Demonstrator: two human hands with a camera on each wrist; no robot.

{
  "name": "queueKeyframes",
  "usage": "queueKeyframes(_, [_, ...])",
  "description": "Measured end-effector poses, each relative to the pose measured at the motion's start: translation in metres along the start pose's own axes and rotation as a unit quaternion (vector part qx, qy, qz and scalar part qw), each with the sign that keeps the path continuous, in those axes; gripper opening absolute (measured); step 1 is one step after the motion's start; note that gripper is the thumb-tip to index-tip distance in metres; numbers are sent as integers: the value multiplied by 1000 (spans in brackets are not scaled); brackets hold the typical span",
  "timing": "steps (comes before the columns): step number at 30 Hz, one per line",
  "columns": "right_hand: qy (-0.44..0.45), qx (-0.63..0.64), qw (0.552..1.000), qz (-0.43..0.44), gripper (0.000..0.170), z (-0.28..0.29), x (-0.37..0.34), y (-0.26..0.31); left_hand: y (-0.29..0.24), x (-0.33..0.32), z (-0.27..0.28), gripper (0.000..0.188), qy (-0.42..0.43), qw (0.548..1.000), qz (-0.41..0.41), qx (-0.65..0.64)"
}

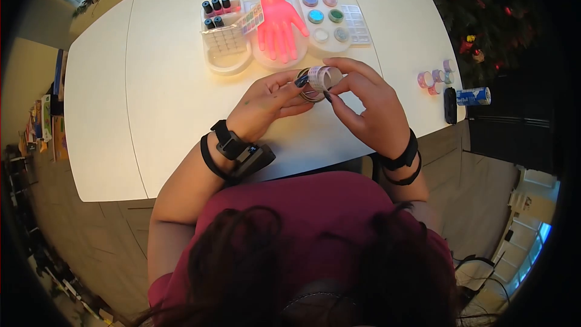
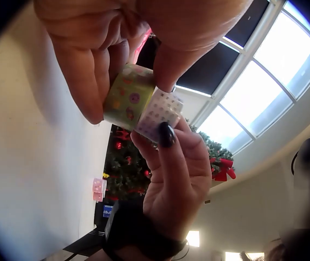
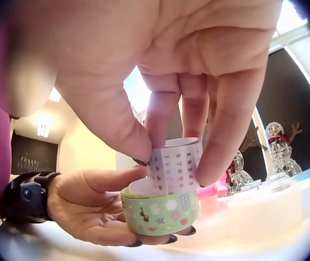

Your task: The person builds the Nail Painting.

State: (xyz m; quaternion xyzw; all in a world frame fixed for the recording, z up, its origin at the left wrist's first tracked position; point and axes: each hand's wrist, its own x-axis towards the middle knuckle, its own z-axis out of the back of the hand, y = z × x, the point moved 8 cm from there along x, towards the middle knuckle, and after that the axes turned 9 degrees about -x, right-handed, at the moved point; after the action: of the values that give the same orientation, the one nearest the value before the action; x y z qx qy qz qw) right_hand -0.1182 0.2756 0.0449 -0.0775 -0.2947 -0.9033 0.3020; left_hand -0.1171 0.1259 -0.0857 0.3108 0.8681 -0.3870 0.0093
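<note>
Between the two hands, over the near part of the white table, is a green patterned ring-shaped roll [image 3: 160, 215] with a coiled white strip [image 3: 174, 168] rising out of it. The strip carries rows of tiny printed designs. My left hand [image 1: 263, 102] holds the green roll from below and the side, its dark-nailed fingertips showing under the rim in the right wrist view. With thumb and fingers, my right hand [image 1: 375, 106] pinches the white coil from above. In the left wrist view the green roll and the strip sit side by side, overlapping.
Ahead on the white table [image 1: 175, 115] stands a pink model hand [image 1: 278, 27]. Left of it are several dark-capped polish bottles [image 1: 216, 6]; right, a tray with several glitter pots [image 1: 316, 16]. Small pink rolls [image 1: 425, 80], a black case [image 1: 450, 106] and a blue can [image 1: 474, 96] lie far right.
</note>
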Motion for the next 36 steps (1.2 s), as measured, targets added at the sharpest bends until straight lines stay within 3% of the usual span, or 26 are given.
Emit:
queueKeyframes(2, [2, -82, 996, 22, 14, -4, 0, 5, 0, 0, 1, 51, 5, 1000, -1, 2])
queueKeyframes(8, [37, -111, 993, -4, 35, -12, 0, 14, 2, 0, 4, 47, -14, 1000, 3, 23])
queueKeyframes(18, [5, -45, 999, 19, 33, -12, 3, 18, 1, -2, -2, 51, 5, 1000, 5, -14])
queueKeyframes(24, [-37, -134, 988, 63, 45, 22, 1, 18, 2, -1, -6, 52, 17, 1000, -4, -15])
queueKeyframes(25, [-38, -148, 987, 47, 45, 35, -2, 2, 1, 0, -3, 51, 18, 999, -11, -30])
queueKeyframes(27, [-185, -221, 957, -42, 45, 97, -12, -45, 3, 2, 0, 51, 14, 999, -9, -42])
queueKeyframes(29, [-196, -264, 926, -185, 40, 143, -26, -122, -2, -1, 1, 50, -16, 999, -10, -32])
queueKeyframes(31, [-133, -356, 887, -263, 40, 176, -48, -220, -2, -1, 2, 50, -10, 999, -9, -29])
queueKeyframes(33, [8, -355, 820, -450, 48, 192, -81, -330, -1, -2, 1, 49, -5, 999, -7, -36])
queueKeyframes(35, [104, -390, 753, -519, 54, 193, -88, -370, -3, -2, -2, 49, -15, 999, -5, -32])
queueKeyframes(36, [126, -395, 746, -522, 52, 192, -91, -383, -4, -3, -2, 49, -26, 999, -2, -29])
